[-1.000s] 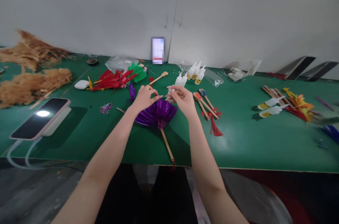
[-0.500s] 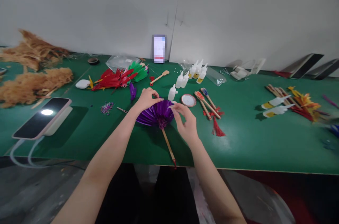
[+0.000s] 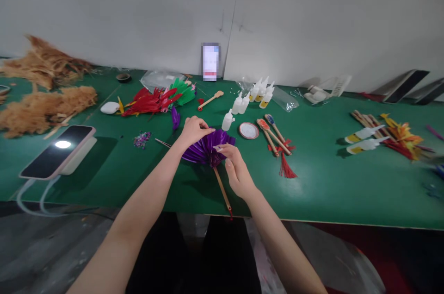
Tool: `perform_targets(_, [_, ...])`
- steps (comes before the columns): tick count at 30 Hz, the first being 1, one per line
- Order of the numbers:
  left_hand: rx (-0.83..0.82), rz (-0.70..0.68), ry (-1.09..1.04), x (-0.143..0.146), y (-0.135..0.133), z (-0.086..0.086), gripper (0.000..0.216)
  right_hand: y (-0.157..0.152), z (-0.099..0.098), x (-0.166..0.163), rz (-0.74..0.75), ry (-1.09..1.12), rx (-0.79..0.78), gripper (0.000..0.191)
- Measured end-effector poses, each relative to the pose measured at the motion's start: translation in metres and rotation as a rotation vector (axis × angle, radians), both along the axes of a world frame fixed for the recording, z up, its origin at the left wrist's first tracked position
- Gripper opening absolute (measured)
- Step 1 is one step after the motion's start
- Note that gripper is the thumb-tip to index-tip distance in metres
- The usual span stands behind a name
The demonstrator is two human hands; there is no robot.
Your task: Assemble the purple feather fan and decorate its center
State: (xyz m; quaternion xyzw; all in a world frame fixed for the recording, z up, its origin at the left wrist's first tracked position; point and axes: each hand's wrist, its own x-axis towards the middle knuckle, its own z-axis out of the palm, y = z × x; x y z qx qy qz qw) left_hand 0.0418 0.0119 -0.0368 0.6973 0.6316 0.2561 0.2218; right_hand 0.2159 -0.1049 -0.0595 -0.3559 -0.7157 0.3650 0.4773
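A purple feather fan (image 3: 197, 153) with a wooden handle (image 3: 222, 187) lies on the green table, handle pointing toward me. My left hand (image 3: 194, 131) is closed in a pinch at the fan's upper edge, thumb and forefinger on a feather. Over the fan's right half, my right hand (image 3: 238, 169) has its fingers stretched out, the thumb apart, fingertips touching or just above the feathers near the middle. A small white glue bottle (image 3: 227, 121) stands just beyond the fan, beside a round white dish (image 3: 249, 130). Tweezers (image 3: 162, 143) stick out at the fan's left.
Red feathers (image 3: 145, 102), green feathers (image 3: 183, 92) and a loose purple feather (image 3: 175, 118) lie farther back. Painted wooden sticks (image 3: 268, 136) with a red tassel (image 3: 287, 167) are to the right. Several glue bottles (image 3: 265, 96) stand behind. A phone (image 3: 57, 153) rests at left.
My right hand has moved from the fan's right edge inward to its middle, its fingers stretching out. My left hand keeps its pinch at the upper edge. The view has shifted slightly.
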Motion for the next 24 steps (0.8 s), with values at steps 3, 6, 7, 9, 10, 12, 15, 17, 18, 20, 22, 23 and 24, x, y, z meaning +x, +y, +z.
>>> perform_targets(3, [-0.008,0.003,0.025,0.0,0.001,-0.002,0.024,-0.005,-0.002,-0.002,0.002,-0.041,0.01,0.023])
perform_targets(6, [0.014,-0.03,0.049,-0.001,0.002,-0.003,0.024,-0.008,-0.001,-0.003,0.004,-0.132,0.039,0.021])
perform_targets(7, [0.026,-0.039,0.058,-0.001,0.003,-0.003,0.023,-0.009,-0.001,-0.004,0.006,-0.161,0.046,0.019])
perform_targets(9, [0.039,-0.048,0.082,-0.002,0.004,-0.003,0.023,-0.009,0.0,-0.004,0.009,-0.205,0.052,0.014])
perform_targets(10, [0.042,-0.046,0.094,-0.002,0.004,-0.003,0.023,-0.009,0.001,-0.004,0.011,-0.22,0.051,0.012])
perform_targets(12, [0.041,-0.042,0.113,-0.003,0.004,-0.004,0.023,-0.008,0.001,-0.004,0.014,-0.241,0.049,0.009])
perform_targets(15, [0.04,-0.045,0.126,-0.003,0.005,-0.006,0.022,-0.008,0.0,-0.005,0.017,-0.266,0.059,0.009])
perform_targets(17, [0.041,-0.037,0.109,-0.004,0.006,-0.008,0.019,-0.007,-0.001,-0.005,0.017,-0.28,0.07,0.01])
perform_targets(18, [0.042,-0.027,0.094,-0.005,0.007,-0.008,0.017,-0.007,-0.001,-0.006,0.018,-0.286,0.074,0.01])
perform_targets(20, [0.044,0.0,0.06,-0.007,0.009,-0.008,0.015,-0.006,-0.002,-0.006,0.015,-0.291,0.079,0.01])
perform_targets(22, [0.043,0.03,0.038,-0.01,0.012,-0.008,0.015,-0.006,-0.002,-0.007,0.015,-0.288,0.079,0.011])
perform_targets(23, [0.042,0.046,0.031,-0.013,0.013,-0.007,0.016,-0.005,-0.002,-0.007,0.016,-0.286,0.078,0.011])
perform_targets(24, [0.041,0.066,0.023,-0.016,0.014,-0.007,0.017,-0.005,-0.002,-0.007,0.017,-0.284,0.076,0.011])
